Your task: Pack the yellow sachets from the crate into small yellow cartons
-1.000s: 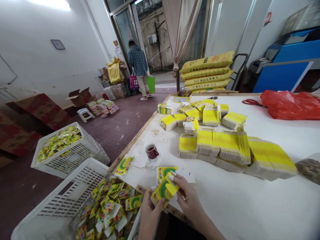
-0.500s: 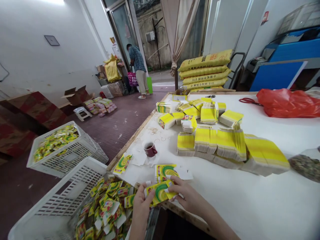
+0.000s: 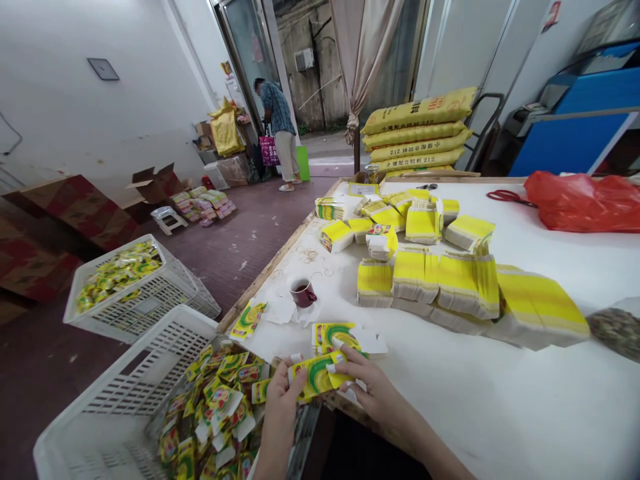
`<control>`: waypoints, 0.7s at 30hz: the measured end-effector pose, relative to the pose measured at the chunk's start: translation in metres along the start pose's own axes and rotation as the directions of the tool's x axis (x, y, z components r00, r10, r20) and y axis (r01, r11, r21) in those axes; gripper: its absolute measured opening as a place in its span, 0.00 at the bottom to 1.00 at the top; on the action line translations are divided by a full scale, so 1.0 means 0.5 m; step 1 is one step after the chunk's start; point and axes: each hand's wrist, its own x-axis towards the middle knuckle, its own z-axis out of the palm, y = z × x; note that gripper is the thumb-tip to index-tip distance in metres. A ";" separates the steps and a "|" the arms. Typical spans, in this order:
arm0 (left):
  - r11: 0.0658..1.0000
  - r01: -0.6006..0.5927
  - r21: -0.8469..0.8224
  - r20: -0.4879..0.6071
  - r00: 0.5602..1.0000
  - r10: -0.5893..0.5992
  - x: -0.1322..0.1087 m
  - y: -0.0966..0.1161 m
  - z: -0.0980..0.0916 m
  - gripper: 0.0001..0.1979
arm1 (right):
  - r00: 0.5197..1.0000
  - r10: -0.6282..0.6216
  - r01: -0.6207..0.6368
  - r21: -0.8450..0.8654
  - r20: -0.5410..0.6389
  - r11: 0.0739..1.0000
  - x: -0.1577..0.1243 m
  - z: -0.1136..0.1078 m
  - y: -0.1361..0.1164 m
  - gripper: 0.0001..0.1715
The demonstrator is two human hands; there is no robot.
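My left hand (image 3: pixel 280 407) and my right hand (image 3: pixel 367 390) both pinch one small yellow and green printed carton (image 3: pixel 317 375), held just over the near edge of the white table (image 3: pixel 500 400). My left fingers grip its left end, my right fingers its right end. A short pile of flat cartons (image 3: pixel 331 335) lies on the table just beyond my hands. Below my left hand, a white plastic crate (image 3: pixel 125 400) holds many of the same cartons.
Large stacks of yellow flat cartons (image 3: pixel 450 280) fill the table's middle. A dark red cup (image 3: pixel 303 292) stands near the left edge, a red plastic bag (image 3: pixel 585 200) at the far right. A second crate (image 3: pixel 135 287) sits on the floor. A person (image 3: pixel 280 133) stands by the doorway.
The carton has turned from tilted to nearly level between my hands and sits lower, nearer the table's edge. The person by the door has shifted a little.
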 end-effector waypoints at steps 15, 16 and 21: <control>0.998 -0.038 0.054 0.151 0.988 0.029 -0.022 -0.050 0.035 0.25 | 0.904 0.111 -0.079 0.093 -0.414 0.992 0.024 0.027 0.009 0.17; 0.998 -0.040 0.050 0.147 0.989 0.032 -0.023 -0.053 0.036 0.25 | 0.898 0.102 -0.067 0.095 -0.429 0.993 0.028 0.027 -0.001 0.13; 0.997 -0.064 0.048 0.120 0.991 0.058 -0.027 -0.064 0.034 0.26 | 0.895 0.043 -0.015 0.067 -0.444 0.998 0.053 0.033 -0.033 0.05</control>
